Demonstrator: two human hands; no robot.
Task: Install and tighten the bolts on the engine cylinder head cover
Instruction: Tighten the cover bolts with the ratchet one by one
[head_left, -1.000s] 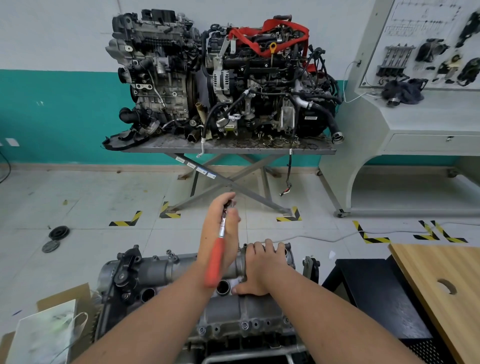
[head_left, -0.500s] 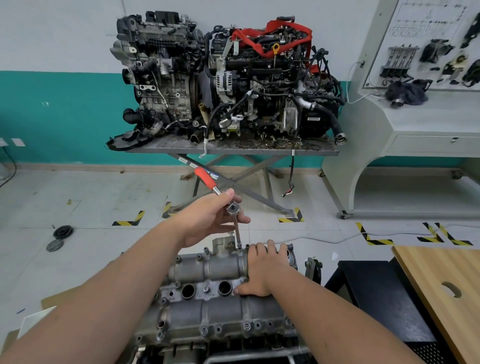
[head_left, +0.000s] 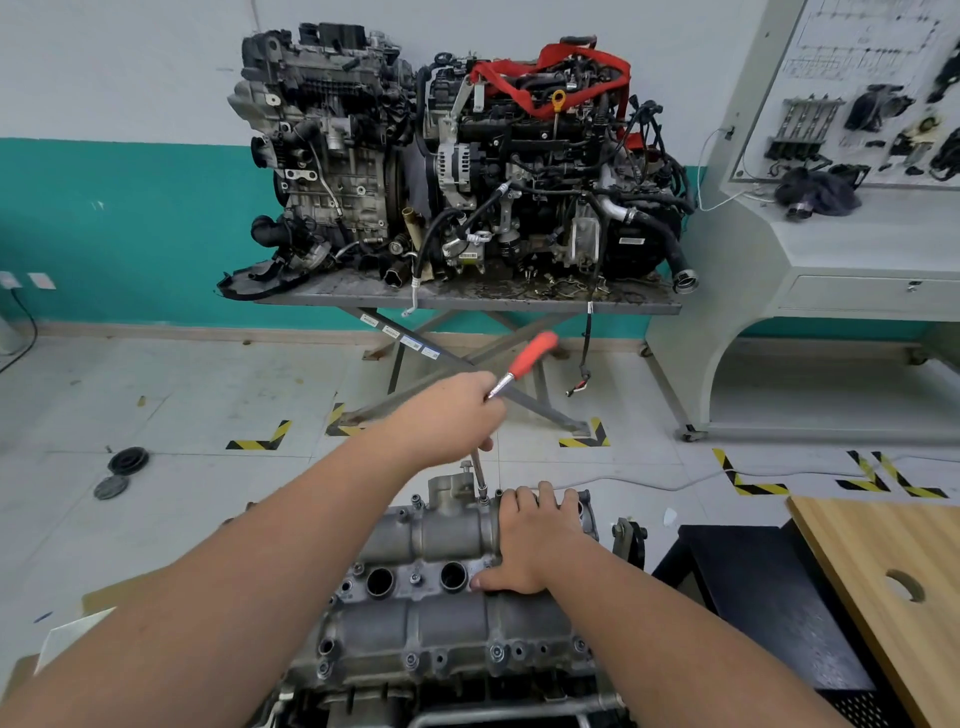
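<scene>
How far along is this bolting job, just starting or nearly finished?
Partway, it seems. Done: the cover sits on the engine, with bolts already in along its near edge. In hand: the left hand grips a red-handled ratchet whose extension runs down to the far edge, while the right hand steadies the cover. Left: I cannot tell how many bolts are fully tight.

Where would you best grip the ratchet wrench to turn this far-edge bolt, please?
Probably the red handle, taken from the left: it juts up and right, clear of the left hand at the ratchet head, giving most leverage over the extension on the cylinder head cover.
</scene>
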